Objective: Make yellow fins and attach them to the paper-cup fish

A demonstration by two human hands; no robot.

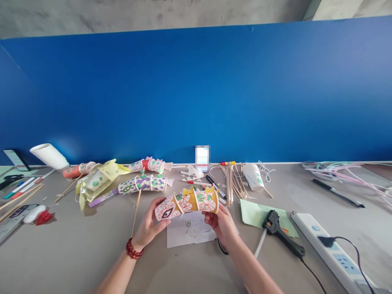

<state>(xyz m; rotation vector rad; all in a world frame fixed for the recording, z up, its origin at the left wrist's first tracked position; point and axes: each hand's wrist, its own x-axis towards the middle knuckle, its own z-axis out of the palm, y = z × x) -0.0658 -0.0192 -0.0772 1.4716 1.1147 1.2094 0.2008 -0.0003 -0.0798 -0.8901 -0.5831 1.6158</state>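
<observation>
Both my hands hold a paper-cup fish point(186, 203), a chain of cups drawn with red and green scales and yellow fins, lying sideways above the table. My left hand point(150, 226), with a red bead bracelet at the wrist, grips its head end with the drawn eye. My right hand point(221, 223) grips the tail end. A white sheet of paper point(188, 234) lies just below the fish.
Two more cup fish point(143, 183) point(150, 165) lie behind, beside a yellow-green packet point(98, 179). Wooden sticks point(232, 183), markers point(216, 185) and a paper cup point(253, 176) sit mid-table. A black glue gun point(280, 232) on green paper and a power strip point(330, 251) lie to the right. A blue partition point(196, 94) stands behind.
</observation>
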